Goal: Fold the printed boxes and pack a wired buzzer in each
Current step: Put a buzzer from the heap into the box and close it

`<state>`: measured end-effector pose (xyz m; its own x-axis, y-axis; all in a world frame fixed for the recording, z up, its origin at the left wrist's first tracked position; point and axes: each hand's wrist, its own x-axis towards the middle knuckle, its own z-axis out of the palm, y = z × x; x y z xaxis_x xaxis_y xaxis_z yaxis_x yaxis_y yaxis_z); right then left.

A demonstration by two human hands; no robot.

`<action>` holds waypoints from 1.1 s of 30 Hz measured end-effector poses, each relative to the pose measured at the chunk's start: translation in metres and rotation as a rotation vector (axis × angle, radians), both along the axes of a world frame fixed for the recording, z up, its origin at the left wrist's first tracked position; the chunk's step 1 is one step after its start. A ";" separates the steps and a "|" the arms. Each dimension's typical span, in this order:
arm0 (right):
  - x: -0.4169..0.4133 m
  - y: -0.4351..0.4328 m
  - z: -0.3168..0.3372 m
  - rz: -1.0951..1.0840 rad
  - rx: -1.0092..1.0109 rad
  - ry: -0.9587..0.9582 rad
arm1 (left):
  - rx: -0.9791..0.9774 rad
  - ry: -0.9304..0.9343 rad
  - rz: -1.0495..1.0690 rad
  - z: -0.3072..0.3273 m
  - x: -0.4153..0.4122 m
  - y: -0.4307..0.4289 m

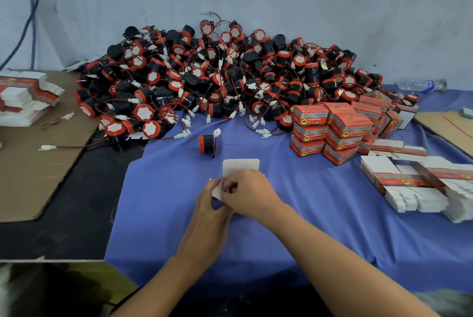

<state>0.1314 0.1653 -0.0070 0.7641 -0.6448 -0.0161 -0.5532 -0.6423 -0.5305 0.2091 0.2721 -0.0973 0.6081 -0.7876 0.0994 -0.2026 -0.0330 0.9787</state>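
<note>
Both hands [231, 192] pinch a half-folded box [240, 167], one buzzer [207, 142] waiting, few packed boxes [330, 130], huge buzzer pile [217, 76] left.

- A buzzer heap [217, 73] is blocking the whole back.
- One lone buzzer [206, 143] is standing just before it.
- Bare cloth [320, 201] is lying open across the near middle.
- On the right, packed boxes [332, 132] and flat blanks [414, 183] are crowding in.
</note>
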 end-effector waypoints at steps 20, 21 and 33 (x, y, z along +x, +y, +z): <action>-0.049 -0.016 -0.027 -0.121 -0.274 -0.774 | 0.068 -1.003 0.013 -0.005 -0.003 0.008; -0.053 -0.017 -0.031 -0.259 -0.109 -0.825 | 0.089 -1.026 0.026 -0.006 -0.004 0.007; -0.054 -0.032 -0.065 -0.208 0.557 -0.570 | 0.003 -0.515 -0.029 0.005 -0.002 0.010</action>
<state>0.0771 0.1334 -0.0722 0.6174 -0.7863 -0.0214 -0.1818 -0.1162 -0.9764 0.2070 0.2819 -0.0919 0.4592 -0.8040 0.3779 -0.6593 -0.0233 0.7515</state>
